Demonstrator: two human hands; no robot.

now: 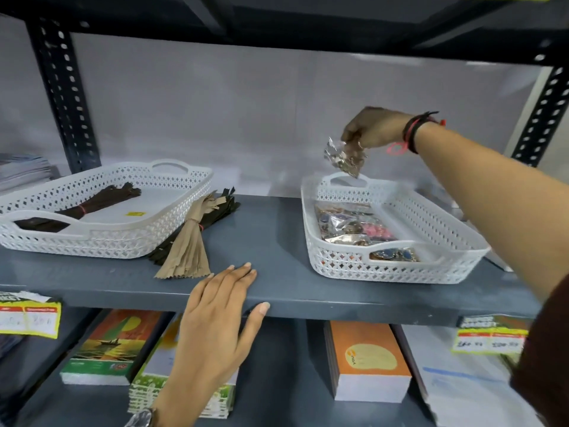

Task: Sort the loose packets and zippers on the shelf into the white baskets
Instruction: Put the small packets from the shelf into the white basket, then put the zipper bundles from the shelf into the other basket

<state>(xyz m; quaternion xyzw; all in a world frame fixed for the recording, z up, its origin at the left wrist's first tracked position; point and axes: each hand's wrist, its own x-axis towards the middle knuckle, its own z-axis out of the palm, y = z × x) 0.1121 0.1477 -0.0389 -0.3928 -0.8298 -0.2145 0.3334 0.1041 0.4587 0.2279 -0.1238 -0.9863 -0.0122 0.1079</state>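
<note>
My right hand pinches a clear crinkly packet in the air, just above the far handle of the right white basket. That basket holds several shiny packets. The left white basket contains one bundle of dark brown zippers. Beside it on the grey shelf lie a tan zipper bundle and a dark zipper bundle under it. My left hand rests flat on the shelf's front edge, fingers spread, holding nothing.
Black slotted uprights frame the shelf and another shelf board hangs overhead. Below are stacked notebooks, an orange pad and yellow price tags. A pile of grey paper sits at far left.
</note>
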